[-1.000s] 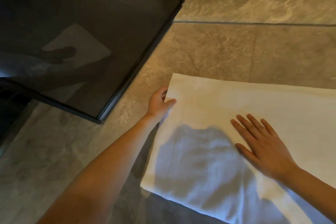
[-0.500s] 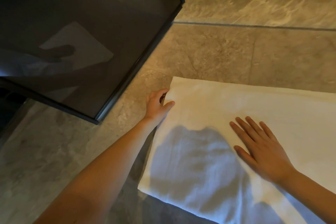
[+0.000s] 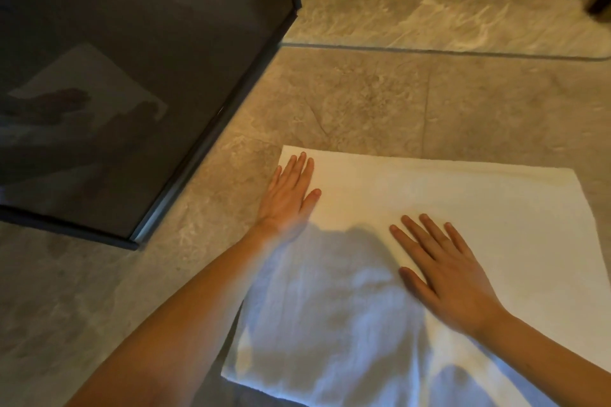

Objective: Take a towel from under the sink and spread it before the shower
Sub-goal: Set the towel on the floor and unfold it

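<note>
While the white towel (image 3: 446, 195) lies flat on the stone-tiled floor (image 3: 363, 102), both hands rest on it palm down with their fingers straight, and neither grips the cloth. The left hand (image 3: 289, 195) sits at the towel's far left corner, its fingers close together and pointing away from the person, with its outer side along the towel's left edge. The right hand (image 3: 443, 271) lies nearer the towel's middle, its fingers slightly spread and the thumb held out to the left. The towel is just beside the dark glass shower panel (image 3: 148, 26), apart from the panel's dark bottom frame (image 3: 205, 142), with a strip of bare tile between them. A shadow covers the near part of the towel between the two forearms. A pale reflection (image 3: 86, 82) of the towel and a hand shows in the glass. Beyond the towel's far edge, two dark lines cross the floor.
</note>
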Demonstrator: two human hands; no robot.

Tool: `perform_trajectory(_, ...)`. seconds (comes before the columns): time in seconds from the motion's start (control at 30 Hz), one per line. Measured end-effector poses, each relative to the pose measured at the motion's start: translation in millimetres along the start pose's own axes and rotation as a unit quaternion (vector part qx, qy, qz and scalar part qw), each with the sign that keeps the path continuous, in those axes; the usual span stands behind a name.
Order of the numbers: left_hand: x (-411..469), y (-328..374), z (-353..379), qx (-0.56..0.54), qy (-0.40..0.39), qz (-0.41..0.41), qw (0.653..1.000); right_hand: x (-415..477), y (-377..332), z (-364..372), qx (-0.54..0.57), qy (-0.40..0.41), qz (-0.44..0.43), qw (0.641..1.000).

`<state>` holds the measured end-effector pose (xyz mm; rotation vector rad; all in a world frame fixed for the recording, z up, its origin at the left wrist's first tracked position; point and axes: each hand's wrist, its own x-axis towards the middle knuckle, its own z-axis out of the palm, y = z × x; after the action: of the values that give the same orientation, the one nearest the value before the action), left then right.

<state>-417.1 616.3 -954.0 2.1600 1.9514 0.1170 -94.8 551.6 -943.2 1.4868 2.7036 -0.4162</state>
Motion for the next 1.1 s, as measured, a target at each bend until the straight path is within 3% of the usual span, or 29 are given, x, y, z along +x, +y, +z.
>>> perform_trajectory(0.27,-6,23,-19,0.046,-0.031,-0.007,0.998,2,-3,-7,-0.005,-0.016,0.007,1.000)
perform_trajectory(0.43,-105,115,4,-0.004,0.015,0.178,0.984,-29,-29,-9,0.076,0.058,0.039,0.995)
perform_trajectory(0.5,-138,139,24,-0.017,-0.003,0.204,0.979,-47,-47,3,0.107,0.062,0.051,0.991)
perform_trajectory(0.7,-153,123,35,0.028,-0.036,0.187,0.981,-75,-34,20,0.060,0.008,0.049,0.997)
perform_trajectory(0.9,-182,58,26,0.024,0.005,0.097,0.995,-116,1,23,0.000,-0.006,0.133,0.991)
perform_trajectory(1.1,-186,57,13,0.037,-0.012,0.094,0.995,-122,3,17,-0.010,-0.013,0.161,0.987)
